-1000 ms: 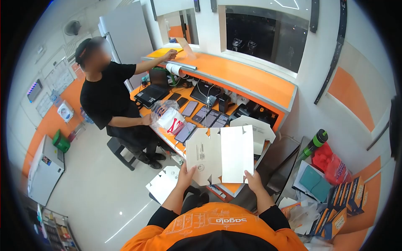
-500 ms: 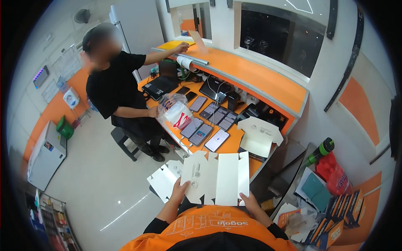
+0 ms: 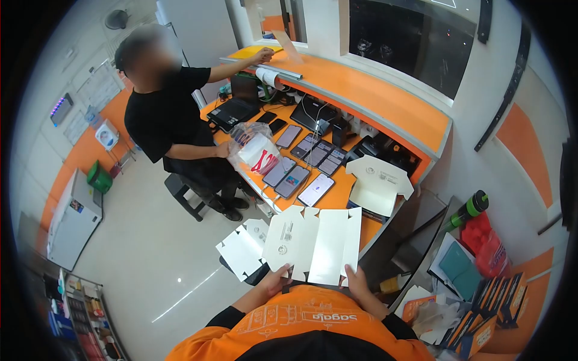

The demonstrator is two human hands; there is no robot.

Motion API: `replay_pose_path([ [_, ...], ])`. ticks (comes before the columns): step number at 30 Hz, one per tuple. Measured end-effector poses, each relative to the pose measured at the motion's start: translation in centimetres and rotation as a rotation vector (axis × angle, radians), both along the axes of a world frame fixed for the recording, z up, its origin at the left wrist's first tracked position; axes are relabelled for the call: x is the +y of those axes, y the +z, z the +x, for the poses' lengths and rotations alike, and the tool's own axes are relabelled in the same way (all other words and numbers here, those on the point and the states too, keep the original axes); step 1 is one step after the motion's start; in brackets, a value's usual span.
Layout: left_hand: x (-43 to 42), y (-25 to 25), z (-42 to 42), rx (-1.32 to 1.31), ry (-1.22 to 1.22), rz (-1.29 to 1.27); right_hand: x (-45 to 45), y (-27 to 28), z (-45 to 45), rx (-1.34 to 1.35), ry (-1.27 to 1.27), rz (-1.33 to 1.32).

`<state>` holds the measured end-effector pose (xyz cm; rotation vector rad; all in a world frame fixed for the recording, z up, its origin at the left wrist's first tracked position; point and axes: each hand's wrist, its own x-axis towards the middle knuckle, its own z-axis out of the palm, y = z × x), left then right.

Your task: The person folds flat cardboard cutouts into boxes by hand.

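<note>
An unfolded white cardboard box blank (image 3: pixel 328 246), creased and notched along its edges, is held in front of my body. My left hand (image 3: pixel 274 281) grips its lower edge left of the middle, with the thumb on top. At the lower right corner my right hand (image 3: pixel 356 280) pinches it, thumb on the face. Both hands are closed on the card; the fingers underneath are hidden. Beside it on the left lies another white box blank (image 3: pixel 244 248). A partly folded white box (image 3: pixel 376 186) stands on the desk, beyond my right hand.
Several phones (image 3: pixel 316 189) and a laptop (image 3: pixel 232 111) lie on the orange desk (image 3: pixel 344 203). A person in black (image 3: pixel 171 114) stands at the left, one hand by a plastic bag (image 3: pixel 257 153). Right: a green-black bottle (image 3: pixel 469 210), red bag (image 3: pixel 490 256) and orange-black boxes (image 3: pixel 497 298).
My left hand has slid right and down to the blank's lower edge. The blank lies slightly higher in view. My right hand keeps its corner grip.
</note>
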<state>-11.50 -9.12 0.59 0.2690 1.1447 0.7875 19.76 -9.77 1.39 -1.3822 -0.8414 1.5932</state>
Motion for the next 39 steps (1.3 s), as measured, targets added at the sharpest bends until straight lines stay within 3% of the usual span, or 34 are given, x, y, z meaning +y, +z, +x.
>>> replay_pose_path([
  [14, 0.9, -0.7, -2.0, -0.312, -0.018, -0.105, -0.1, 1.3, 0.8, 0.396, -0.073, -0.175],
  [19, 0.8, -1.0, -1.5, -0.39, -0.007, -0.078, -0.1, 0.5, 1.0, 0.421, -0.063, -0.197],
  [23, 0.5, -1.3, -0.7, -0.27, -0.087, -0.011, 0.1, -0.8, 1.3, 0.487, -0.09, -0.191],
  [29, 0.6, -0.9, -0.4, -0.293, -0.088, -0.006, 0.0, -0.3, 1.6, 0.351, -0.083, -0.167],
  [32, 0.2, -2.6, -1.3, -0.366, -0.011, -0.004, 0.1, -5.0, 1.7, 0.261, -0.148, -0.076],
  [34, 0.1, -2.5, -0.7, -0.417, 0.132, -0.077, 0.3, -2.9, 1.2, 0.491, -0.168, -0.149],
  [35, 0.0, -3.1, -1.1, -0.379, 0.047, 0.014, 0.3, -1.4, 1.0, 0.532, -0.121, -0.134],
  [37, 0.1, -2.8, -0.8, -0.485, 0.08, -0.041, 0.4, -1.4, 1.2, 0.43, -0.075, -0.205],
  [39, 0.1, -2.7, -1.0, -0.488, 0.059, -0.043, 0.4, -2.4, 1.6, 0.491, -0.071, -0.168],
])
